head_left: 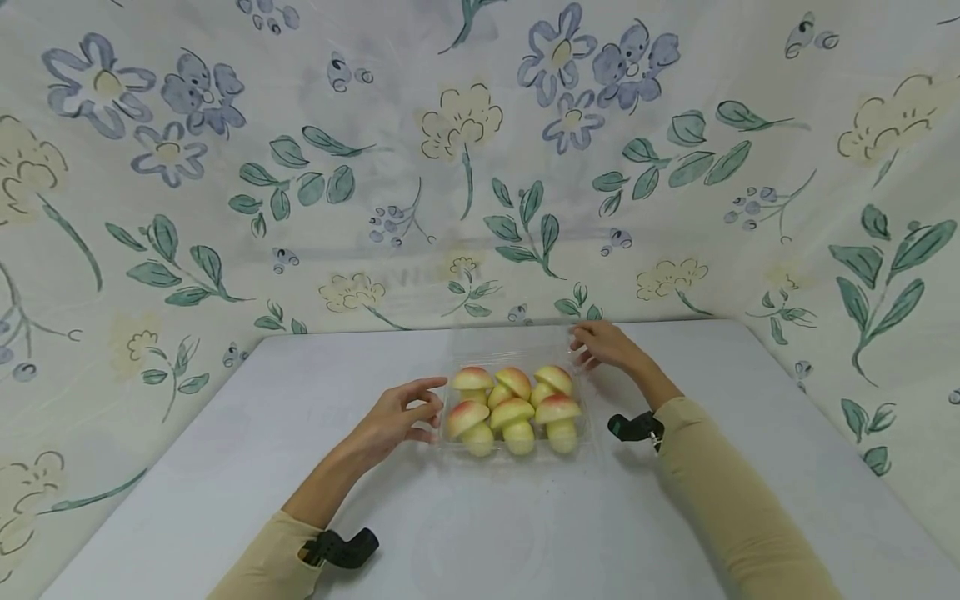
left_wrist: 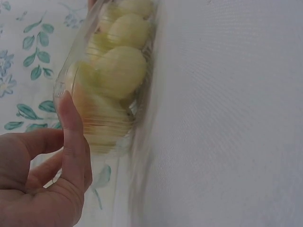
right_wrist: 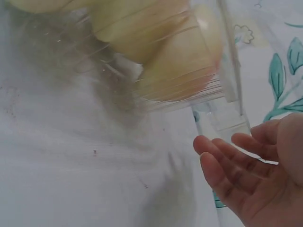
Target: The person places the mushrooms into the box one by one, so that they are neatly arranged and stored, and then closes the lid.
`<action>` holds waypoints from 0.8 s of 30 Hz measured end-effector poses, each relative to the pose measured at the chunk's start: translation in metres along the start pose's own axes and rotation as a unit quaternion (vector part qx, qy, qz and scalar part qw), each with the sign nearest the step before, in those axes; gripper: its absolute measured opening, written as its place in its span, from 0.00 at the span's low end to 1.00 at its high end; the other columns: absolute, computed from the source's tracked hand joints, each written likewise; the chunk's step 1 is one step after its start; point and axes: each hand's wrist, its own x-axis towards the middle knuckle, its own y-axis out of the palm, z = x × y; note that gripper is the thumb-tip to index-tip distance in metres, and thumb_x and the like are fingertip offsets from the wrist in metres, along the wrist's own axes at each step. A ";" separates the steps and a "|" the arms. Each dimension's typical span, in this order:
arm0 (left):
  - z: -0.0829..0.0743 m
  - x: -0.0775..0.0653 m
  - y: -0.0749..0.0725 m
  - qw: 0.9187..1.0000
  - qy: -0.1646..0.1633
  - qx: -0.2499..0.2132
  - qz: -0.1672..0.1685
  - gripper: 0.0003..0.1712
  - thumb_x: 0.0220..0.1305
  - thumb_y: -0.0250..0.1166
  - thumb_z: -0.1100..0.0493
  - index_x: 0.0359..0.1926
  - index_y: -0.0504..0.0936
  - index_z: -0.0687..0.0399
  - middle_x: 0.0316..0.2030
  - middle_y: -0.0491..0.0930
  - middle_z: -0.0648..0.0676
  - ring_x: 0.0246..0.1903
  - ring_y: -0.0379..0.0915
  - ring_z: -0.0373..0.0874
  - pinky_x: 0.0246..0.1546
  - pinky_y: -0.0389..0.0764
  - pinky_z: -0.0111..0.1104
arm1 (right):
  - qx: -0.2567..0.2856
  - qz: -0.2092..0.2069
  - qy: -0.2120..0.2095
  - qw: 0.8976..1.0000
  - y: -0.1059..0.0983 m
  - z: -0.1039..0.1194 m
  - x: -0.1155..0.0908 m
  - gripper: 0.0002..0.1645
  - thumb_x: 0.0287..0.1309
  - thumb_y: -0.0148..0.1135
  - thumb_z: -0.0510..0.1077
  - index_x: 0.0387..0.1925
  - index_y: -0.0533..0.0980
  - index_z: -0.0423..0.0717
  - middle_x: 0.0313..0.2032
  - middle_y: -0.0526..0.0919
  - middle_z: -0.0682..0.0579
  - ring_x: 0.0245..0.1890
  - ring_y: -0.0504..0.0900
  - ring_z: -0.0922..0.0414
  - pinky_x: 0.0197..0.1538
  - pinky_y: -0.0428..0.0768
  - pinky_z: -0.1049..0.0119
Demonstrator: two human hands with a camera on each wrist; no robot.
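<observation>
A clear plastic clamshell box (head_left: pixel 587 440) lies on the table, its see-through lid (head_left: pixel 510 340) hinged back toward the wall. Inside it are several mushroom-shaped pieces (head_left: pixel 513 415), pale yellow-green with reddish tints on their caps, in two rows. At the box's left side, my left hand (head_left: pixel 397 419) has its fingers extended; in the left wrist view a fingertip (left_wrist: pixel 67 106) touches the clear rim. My right hand (head_left: pixel 606 343) is at the lid's right edge, where thumb and forefinger pinch the thin plastic in the right wrist view; the other fingers (right_wrist: pixel 236 165) are loosely bent.
The white table (head_left: pixel 480 533) extends around the box. Behind it and along both sides hangs a floral cloth (head_left: pixel 480 167). A black wrist device (head_left: pixel 341 548) is on the left arm, another (head_left: pixel 636 427) on the right.
</observation>
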 end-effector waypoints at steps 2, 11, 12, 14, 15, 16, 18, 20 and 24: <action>0.000 0.000 0.000 1.000 0.000 -0.001 -0.001 0.31 0.71 0.58 0.62 0.72 0.62 0.62 0.44 0.69 0.52 0.35 0.74 0.40 0.32 0.87 0.30 | 0.000 0.000 -0.017 1.000 -0.003 0.001 0.000 0.25 0.76 0.40 0.43 0.64 0.67 0.30 0.50 0.80 0.32 0.39 0.88 0.47 0.37 0.88 0.64; 0.000 0.000 0.001 1.000 -0.005 -0.011 -0.017 0.30 0.71 0.57 0.63 0.71 0.63 0.61 0.42 0.72 0.52 0.35 0.75 0.40 0.32 0.86 0.28 | -0.015 -0.027 -0.069 0.997 -0.019 0.016 -0.004 0.24 0.74 0.47 0.41 0.64 0.67 0.32 0.53 0.79 0.30 0.36 0.87 0.47 0.38 0.88 0.62; 0.000 0.001 0.001 1.000 -0.006 -0.012 -0.018 0.30 0.71 0.57 0.63 0.71 0.63 0.62 0.42 0.72 0.52 0.36 0.75 0.40 0.32 0.86 0.28 | -0.017 -0.033 -0.071 0.997 -0.020 0.017 -0.005 0.24 0.74 0.48 0.41 0.65 0.67 0.33 0.53 0.79 0.30 0.36 0.87 0.47 0.38 0.89 0.62; 0.000 0.001 0.001 1.000 -0.009 -0.014 -0.022 0.29 0.71 0.57 0.63 0.71 0.63 0.62 0.42 0.72 0.52 0.36 0.75 0.40 0.32 0.86 0.28 | -0.012 -0.041 -0.073 0.996 -0.022 0.020 -0.006 0.25 0.73 0.48 0.42 0.66 0.67 0.34 0.54 0.78 0.31 0.38 0.87 0.44 0.41 0.89 0.59; 0.000 0.002 0.002 0.999 -0.012 -0.018 -0.027 0.29 0.71 0.57 0.64 0.71 0.64 0.62 0.42 0.73 0.52 0.36 0.75 0.39 0.32 0.86 0.28 | -0.006 -0.043 -0.074 0.996 -0.023 0.021 -0.006 0.25 0.74 0.48 0.42 0.66 0.66 0.35 0.54 0.78 0.31 0.39 0.86 0.42 0.42 0.88 0.57; 0.000 0.002 0.002 0.999 -0.014 -0.019 -0.029 0.29 0.71 0.57 0.64 0.70 0.64 0.62 0.43 0.73 0.53 0.36 0.75 0.39 0.32 0.86 0.28 | 0.002 -0.045 -0.075 0.996 -0.023 0.022 -0.006 0.25 0.74 0.48 0.42 0.67 0.66 0.35 0.54 0.77 0.31 0.41 0.86 0.40 0.44 0.88 0.56; -0.001 0.001 0.003 0.999 -0.017 -0.023 -0.033 0.29 0.71 0.57 0.64 0.70 0.64 0.62 0.44 0.73 0.54 0.38 0.75 0.39 0.34 0.87 0.29 | 0.018 -0.046 -0.080 0.996 -0.024 0.025 -0.006 0.25 0.74 0.48 0.42 0.68 0.65 0.35 0.54 0.77 0.30 0.45 0.85 0.39 0.47 0.88 0.55; -0.002 0.001 0.003 0.999 -0.020 -0.030 -0.037 0.30 0.70 0.58 0.65 0.71 0.64 0.62 0.47 0.73 0.55 0.39 0.75 0.38 0.36 0.87 0.30 | 0.035 -0.045 -0.089 0.994 -0.025 0.027 -0.007 0.26 0.75 0.47 0.41 0.68 0.63 0.35 0.54 0.76 0.30 0.48 0.84 0.38 0.49 0.87 0.55; -0.003 0.001 0.005 0.998 -0.018 -0.042 -0.044 0.32 0.68 0.59 0.66 0.71 0.64 0.62 0.56 0.71 0.61 0.42 0.76 0.38 0.42 0.86 0.31 | 0.059 -0.040 -0.101 0.992 -0.027 0.032 -0.011 0.25 0.75 0.45 0.40 0.69 0.62 0.35 0.55 0.75 0.30 0.52 0.82 0.37 0.52 0.86 0.54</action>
